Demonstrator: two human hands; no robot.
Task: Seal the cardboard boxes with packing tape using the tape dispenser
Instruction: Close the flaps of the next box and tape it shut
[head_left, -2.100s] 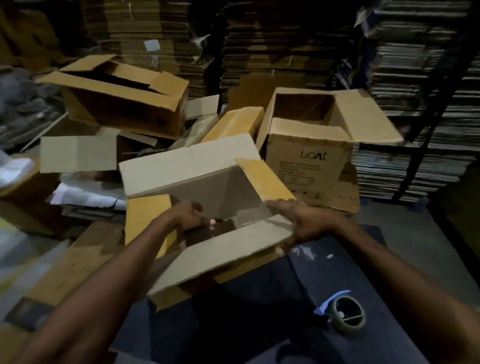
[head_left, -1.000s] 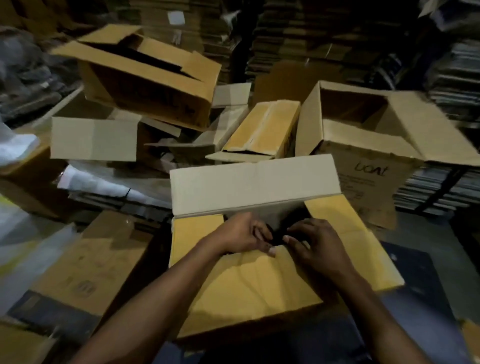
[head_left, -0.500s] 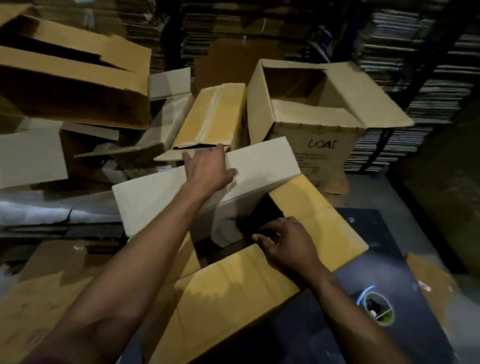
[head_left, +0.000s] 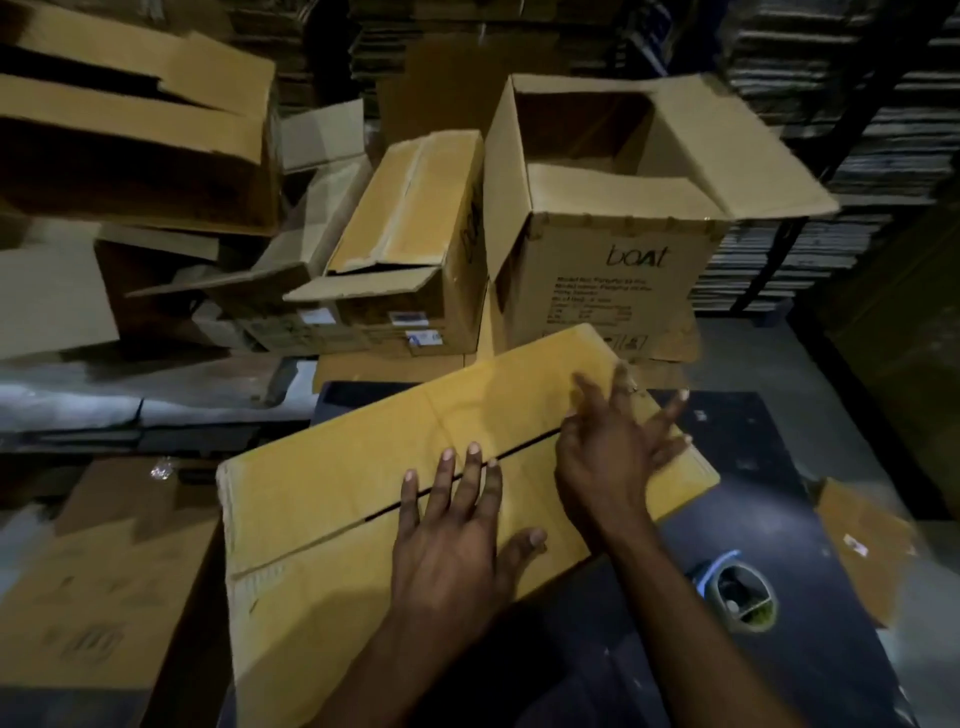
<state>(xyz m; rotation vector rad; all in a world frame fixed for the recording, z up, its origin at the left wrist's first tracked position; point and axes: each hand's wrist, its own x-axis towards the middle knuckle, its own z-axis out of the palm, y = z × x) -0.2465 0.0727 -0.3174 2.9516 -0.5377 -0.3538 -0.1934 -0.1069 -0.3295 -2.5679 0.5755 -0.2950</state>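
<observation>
A yellow-brown cardboard box (head_left: 322, 509) lies in front of me on a dark mat (head_left: 753, 467), its top flaps folded down with a dark seam running between them. My left hand (head_left: 457, 530) presses flat on the flaps, fingers straight across the seam. My right hand (head_left: 613, 447) hovers over the right part of the box top with fingers spread and blurred. A roll of packing tape (head_left: 740, 597) with a blue loose end lies on the mat to the right, apart from both hands.
An open "boat" box (head_left: 623, 249) stands behind, with a closed box (head_left: 405, 249) to its left. More open boxes (head_left: 130, 135) and flat cardboard sheets (head_left: 104, 597) pile up on the left. Stacks of flattened cartons (head_left: 857, 171) fill the back and right.
The far flap has been folded down and the box top is now closed. My left hand moved from the far flap onto the seam; my right hand lifted off the near flap.
</observation>
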